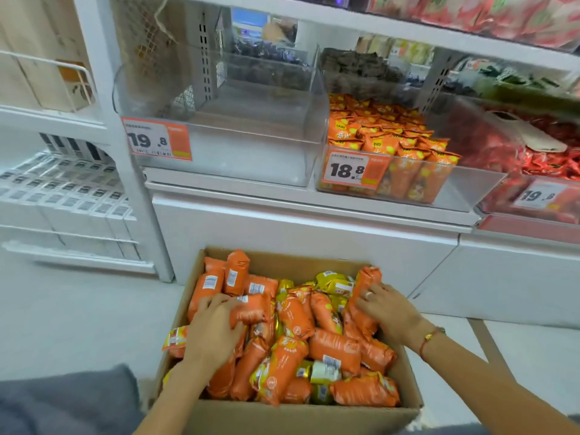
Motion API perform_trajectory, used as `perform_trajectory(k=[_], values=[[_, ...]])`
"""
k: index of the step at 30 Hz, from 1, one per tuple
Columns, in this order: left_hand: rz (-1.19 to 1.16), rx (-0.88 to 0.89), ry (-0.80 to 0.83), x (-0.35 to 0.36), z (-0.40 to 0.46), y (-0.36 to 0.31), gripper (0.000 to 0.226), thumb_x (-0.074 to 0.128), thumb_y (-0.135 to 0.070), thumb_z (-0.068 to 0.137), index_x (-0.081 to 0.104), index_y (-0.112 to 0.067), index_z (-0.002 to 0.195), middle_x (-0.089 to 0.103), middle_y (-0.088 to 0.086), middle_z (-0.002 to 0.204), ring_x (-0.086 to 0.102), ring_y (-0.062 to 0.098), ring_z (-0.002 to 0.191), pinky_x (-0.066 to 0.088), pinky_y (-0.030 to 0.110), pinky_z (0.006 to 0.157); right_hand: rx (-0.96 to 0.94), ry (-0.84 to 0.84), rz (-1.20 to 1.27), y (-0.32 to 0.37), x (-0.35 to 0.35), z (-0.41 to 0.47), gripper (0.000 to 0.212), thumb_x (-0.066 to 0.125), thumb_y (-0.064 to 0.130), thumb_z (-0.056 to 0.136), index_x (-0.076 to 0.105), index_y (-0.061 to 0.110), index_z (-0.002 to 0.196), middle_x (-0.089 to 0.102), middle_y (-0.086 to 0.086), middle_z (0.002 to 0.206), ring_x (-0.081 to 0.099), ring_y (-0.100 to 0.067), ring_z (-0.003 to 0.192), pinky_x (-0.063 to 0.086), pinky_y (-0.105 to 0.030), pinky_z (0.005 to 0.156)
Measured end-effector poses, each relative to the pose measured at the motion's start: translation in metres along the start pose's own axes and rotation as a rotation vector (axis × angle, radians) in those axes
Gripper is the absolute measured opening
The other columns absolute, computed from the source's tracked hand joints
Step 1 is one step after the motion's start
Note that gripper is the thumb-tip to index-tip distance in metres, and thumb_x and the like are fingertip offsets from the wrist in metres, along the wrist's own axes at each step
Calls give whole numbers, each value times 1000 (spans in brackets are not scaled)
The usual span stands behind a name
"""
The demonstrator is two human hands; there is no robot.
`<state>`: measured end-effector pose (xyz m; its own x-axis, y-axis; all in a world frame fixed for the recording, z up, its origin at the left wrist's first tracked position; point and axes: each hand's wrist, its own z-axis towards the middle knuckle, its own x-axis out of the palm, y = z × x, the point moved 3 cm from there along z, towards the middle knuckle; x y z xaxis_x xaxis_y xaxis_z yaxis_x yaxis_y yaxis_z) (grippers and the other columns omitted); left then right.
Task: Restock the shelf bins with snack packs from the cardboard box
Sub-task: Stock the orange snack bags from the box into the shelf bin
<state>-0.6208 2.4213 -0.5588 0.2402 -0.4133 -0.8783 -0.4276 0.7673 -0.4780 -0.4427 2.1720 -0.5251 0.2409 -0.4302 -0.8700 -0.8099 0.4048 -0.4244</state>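
Note:
An open cardboard box [301,417] stands on the floor in front of me, filled with orange snack packs [334,348] and a few yellow ones [334,282]. My left hand [213,331] reaches into the box's left side and its fingers curl round an orange pack [251,310]. At the box's right side my right hand [387,310] grips another orange pack [364,296]. On the shelf above, a clear bin [251,164] tagged 19.8 holds nothing. The bin to its right [464,193], tagged 18.8, is partly full of orange packs.
A third bin [533,189] at the far right holds red packs. Further bins with dark packs stand behind on the shelf. A white rack [62,196] with white boxes is at the left. Grey fabric [62,400] lies at the lower left.

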Motion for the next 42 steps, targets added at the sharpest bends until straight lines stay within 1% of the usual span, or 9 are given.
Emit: perform_trajectory(k=[4,10,14,17,27,29,33,38,42], values=[[42,-29,38,-4,5,-2,42,56,-34,92,52,-29,133,47,-8,140,34,16,132,26,29,110,39,105,80,-15,-5,0,56,67,36,80,49,19,130,53,-7,127,49,-27,120,42,-36,88],[-316,12,47,-18,11,-43,29,55,-34,94,62,-29,121,57,-9,131,45,8,125,34,25,103,230,240,1748,-20,-57,-2,50,69,35,85,55,16,129,62,-7,127,59,-22,117,46,-36,102],[-898,-96,400,-39,1,-96,23,42,-45,97,57,-33,111,60,-21,106,55,-8,95,41,2,75,85,310,2206,17,-86,10,37,49,31,93,57,11,124,64,-12,123,61,-25,114,49,-41,99],[-1060,-124,356,-41,3,-101,21,40,-39,99,60,-33,97,67,-15,95,64,-10,72,42,1,56,105,277,2168,35,-95,25,38,49,37,92,59,15,121,68,-7,119,63,-20,110,50,-40,98],[-1172,-269,-99,-52,9,-61,22,60,-37,90,61,-31,111,71,-7,103,67,4,92,53,21,78,274,134,1570,43,-71,65,31,50,35,97,66,15,115,69,-1,97,64,-9,78,53,-17,71],[-1208,-337,-159,-54,12,-52,18,60,-40,90,62,-32,105,71,-1,102,68,15,95,54,37,87,354,176,1222,40,-42,75,29,51,30,97,69,11,109,69,-3,105,63,-12,86,50,-24,76],[-1272,-379,-166,-57,16,-45,11,58,-39,91,59,-35,101,71,-2,97,69,16,88,55,29,71,410,226,931,76,-9,81,34,56,38,89,60,19,117,65,-4,117,59,-23,111,46,-30,86],[-1227,-384,-128,-54,17,-46,19,60,-38,90,58,-31,108,69,-1,101,68,16,93,53,26,71,501,178,982,105,-2,86,51,58,40,89,40,14,128,60,-10,121,58,-29,113,46,-33,84],[-1252,-418,-53,-46,17,-47,24,63,-40,88,56,-32,111,67,1,110,65,17,100,53,33,85,556,253,1447,59,-19,82,64,72,23,82,38,11,135,60,-10,124,61,-22,107,50,-35,91]])
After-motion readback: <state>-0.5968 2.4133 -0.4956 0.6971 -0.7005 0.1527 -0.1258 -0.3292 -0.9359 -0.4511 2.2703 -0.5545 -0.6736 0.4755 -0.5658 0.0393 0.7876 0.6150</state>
